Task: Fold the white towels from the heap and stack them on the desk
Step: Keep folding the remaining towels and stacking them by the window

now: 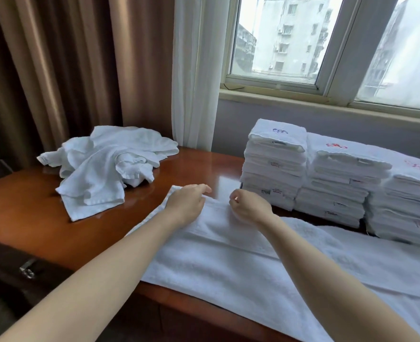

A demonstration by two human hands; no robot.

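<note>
The flat towel [228,262] lay spread out on the desk [196,166], right in front of me, and it ran off toward 4 o'clock. My left grip [186,203] sat on the towel's far corner at 12 o'clock with its fingers bent. I could not tell if it held the cloth or only pressed on it. My right grip [249,206] was just beside it, curled up tight, and it pinched the towel's far edge. The heap [105,166] of messy white towels sat at 10 o'clock, apart from my grips. Three stacks of folded towels [339,181] stood side by side at 2 o'clock. Behind the heap hung a brown curtain [56,70], and behind the stacks was a window [278,38].
</note>
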